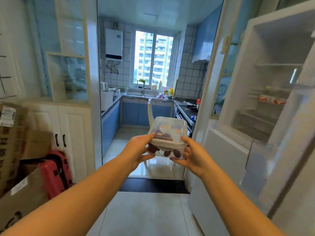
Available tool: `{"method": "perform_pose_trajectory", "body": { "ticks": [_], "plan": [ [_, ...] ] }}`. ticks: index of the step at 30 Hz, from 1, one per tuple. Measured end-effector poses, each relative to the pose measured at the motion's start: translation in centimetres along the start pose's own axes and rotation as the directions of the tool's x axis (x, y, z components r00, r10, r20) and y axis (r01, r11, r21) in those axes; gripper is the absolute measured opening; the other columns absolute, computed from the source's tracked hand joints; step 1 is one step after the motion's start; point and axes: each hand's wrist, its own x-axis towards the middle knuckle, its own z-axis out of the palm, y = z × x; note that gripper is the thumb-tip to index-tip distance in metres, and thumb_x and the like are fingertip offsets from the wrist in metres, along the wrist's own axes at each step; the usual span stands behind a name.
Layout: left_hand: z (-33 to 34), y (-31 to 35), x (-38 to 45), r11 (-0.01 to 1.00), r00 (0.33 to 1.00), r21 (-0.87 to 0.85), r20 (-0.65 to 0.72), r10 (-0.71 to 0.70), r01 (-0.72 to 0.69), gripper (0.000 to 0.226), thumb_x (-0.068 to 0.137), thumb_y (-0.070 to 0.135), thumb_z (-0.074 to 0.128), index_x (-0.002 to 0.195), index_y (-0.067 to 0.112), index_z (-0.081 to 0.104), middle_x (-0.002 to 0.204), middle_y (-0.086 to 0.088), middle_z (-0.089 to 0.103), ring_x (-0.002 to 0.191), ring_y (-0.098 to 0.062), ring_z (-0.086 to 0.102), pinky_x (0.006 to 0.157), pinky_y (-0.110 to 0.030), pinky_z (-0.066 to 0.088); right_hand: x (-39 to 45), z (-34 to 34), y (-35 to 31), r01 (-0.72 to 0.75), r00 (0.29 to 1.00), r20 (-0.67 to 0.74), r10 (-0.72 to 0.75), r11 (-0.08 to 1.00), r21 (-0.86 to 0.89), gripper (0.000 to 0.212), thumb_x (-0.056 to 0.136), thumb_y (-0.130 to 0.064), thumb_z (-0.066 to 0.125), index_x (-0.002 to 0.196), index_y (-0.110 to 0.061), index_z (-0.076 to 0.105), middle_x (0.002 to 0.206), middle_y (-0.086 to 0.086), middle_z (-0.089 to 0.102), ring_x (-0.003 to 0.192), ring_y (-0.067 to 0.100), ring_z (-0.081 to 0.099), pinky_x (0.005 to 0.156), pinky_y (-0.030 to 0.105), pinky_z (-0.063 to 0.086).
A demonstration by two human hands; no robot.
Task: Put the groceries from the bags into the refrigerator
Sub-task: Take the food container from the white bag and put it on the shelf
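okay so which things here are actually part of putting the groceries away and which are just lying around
Part of the job: clear plastic container of dark fruit, held by left hand and right hand; open refrigerator.

Just lying about: red suitcase, cardboard boxes, white chair.

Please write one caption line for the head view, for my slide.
Both hands, left and right, hold a clear lidded box of dark fruit before the open refrigerator.

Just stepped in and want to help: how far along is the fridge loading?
Done: refrigerator door open, one red-white package shelved. In hand: left hand and right hand hold a clear container of dark fruit. Left: shelving it; no bags in view.
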Motion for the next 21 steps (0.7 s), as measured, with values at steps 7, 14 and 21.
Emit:
{"method": "perform_pose_trajectory", "body": {
  "ticks": [7, 14, 21],
  "plan": [
    [4.7, 4.7, 16.0, 0.984, 0.975, -0.045, 0.135, 0.178, -0.173, 0.033, 0.090, 0.031, 0.061, 0.122, 0.027, 0.061, 0.115, -0.008, 0.063, 0.104, -0.028, 0.062, 0.080, -0.044, 0.057, 12.9, -0.4, -7.7, 0.303, 0.941, -0.094, -0.325, 0.933, -0.196, 0.018, 0.088, -0.023, 0.062, 0.106, -0.019, 0.060, 0.103, 0.002, 0.063, 0.094, 0.016, 0.060, 0.084, 0.043, 0.054],
    [11.9, 10.6, 31.3, 0.922, 0.819, -0.088, 0.433, 0.376, -0.376, 0.024, 0.091, 0.029, 0.059, 0.114, 0.035, 0.063, 0.113, -0.002, 0.066, 0.102, -0.020, 0.064, 0.081, -0.041, 0.057, 24.3, -3.6, -16.1, 0.625, 0.713, 0.022, -0.701, 0.620, -0.474, 0.059, 0.076, -0.029, 0.075, 0.128, -0.034, 0.047, 0.118, -0.002, 0.064, 0.106, 0.019, 0.063, 0.087, 0.036, 0.054],
    [21.0, 15.1, 43.5, 0.847, 0.531, -0.185, 0.708, 0.466, -0.498, 0.050, 0.084, 0.013, 0.067, 0.130, 0.026, 0.051, 0.118, -0.002, 0.065, 0.109, -0.018, 0.062, 0.090, -0.042, 0.053, 31.4, -7.6, -25.3, 0.615, 0.540, -0.039, -0.841, 0.426, -0.663, 0.062, 0.078, -0.024, 0.074, 0.132, -0.030, 0.044, 0.119, -0.010, 0.062, 0.105, 0.006, 0.062, 0.077, 0.021, 0.053]
  ]
}}
